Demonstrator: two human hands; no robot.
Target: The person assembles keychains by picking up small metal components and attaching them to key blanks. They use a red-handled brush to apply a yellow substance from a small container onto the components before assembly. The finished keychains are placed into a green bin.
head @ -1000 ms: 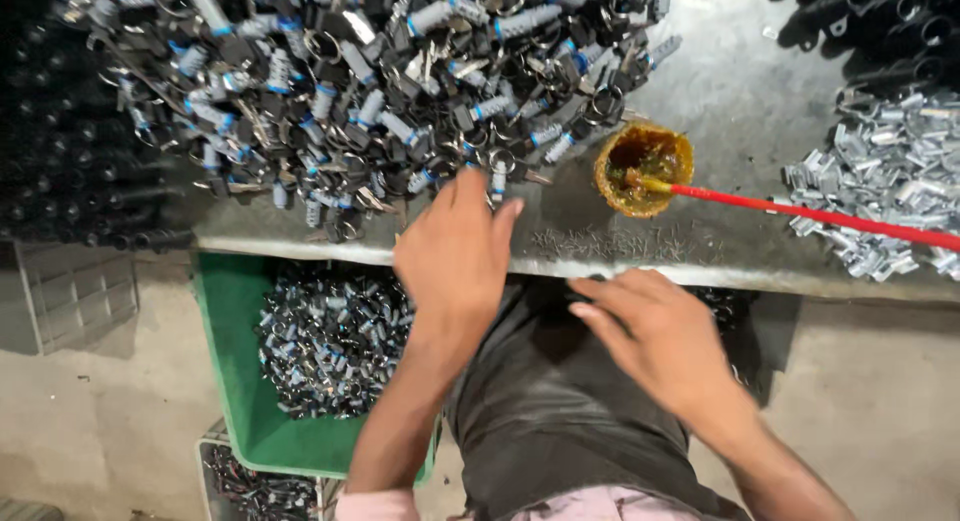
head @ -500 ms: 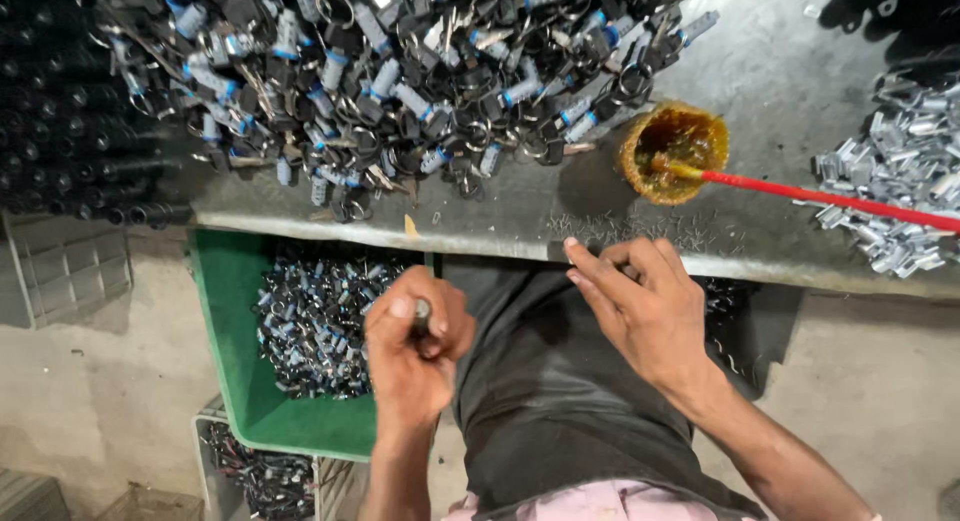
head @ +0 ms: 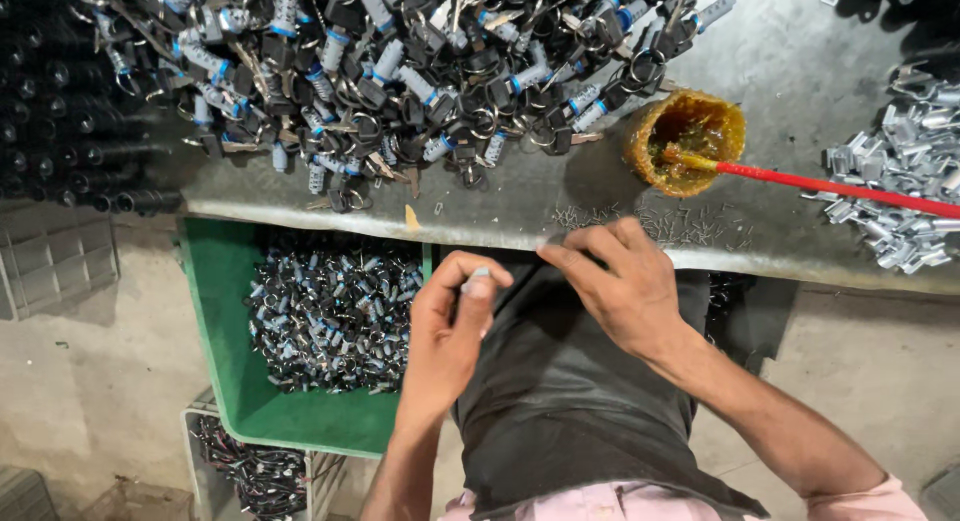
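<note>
Left hand [head: 447, 326], grip closed on a small metal cylinder [head: 478, 278], below the bench [head: 800, 101] edge. Right hand [head: 622, 286], fingers loosely spread, holding nothing, at 3 o'clock; green crate [head: 215, 311] at 9 o'clock.

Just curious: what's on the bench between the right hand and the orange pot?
Head view: a scatter of tiny metal pins lies between the right hand and the orange pot.

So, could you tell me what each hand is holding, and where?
Left hand pinches a small metal cylinder by its end; right hand holds nothing visible.
</note>
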